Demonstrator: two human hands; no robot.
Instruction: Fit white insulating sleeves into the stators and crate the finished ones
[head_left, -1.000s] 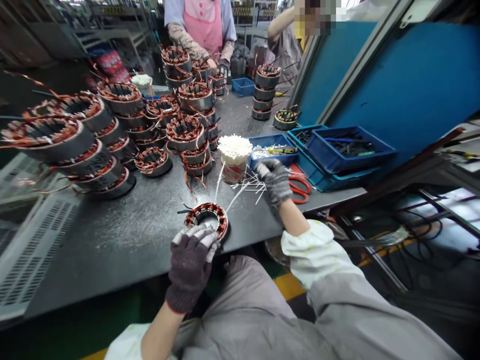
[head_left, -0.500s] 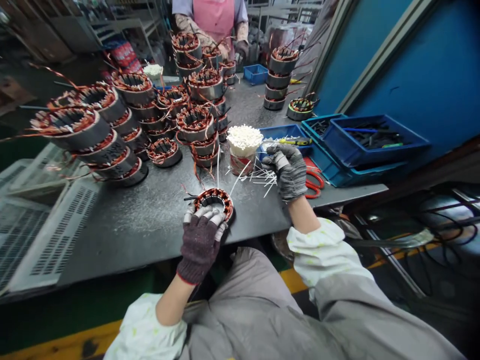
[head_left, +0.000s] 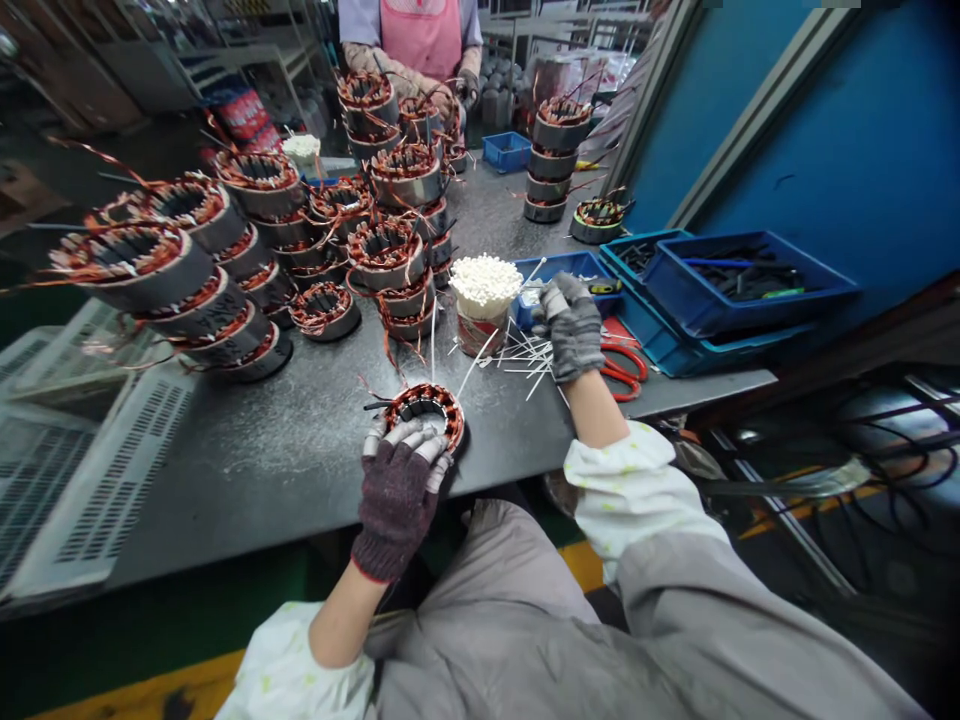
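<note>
Fingers [head_left: 397, 433] of the left hand, in a dark knit glove with pale tips, are closed down over the near rim of a copper-wound motor stator [head_left: 450, 415], which lies flat on the dark work table [head_left: 225, 470], just inside its front edge. Above it, the right hand [head_left: 571, 330], gloved in grey, is over a scatter of loose white plastic ties [head_left: 525, 355]; its fingers are bunched, but whether they pinch a tie cannot be told. Two long ties stand out of the stator. Risks: a sideways push could tip the stator off the edge; a hard tug on a tie could drag it or scuff the windings; a wide right-hand swing could upset the tie-filled cup [head_left: 476, 335]; a jolt could topple the stator stacks [head_left: 386, 255].
</note>
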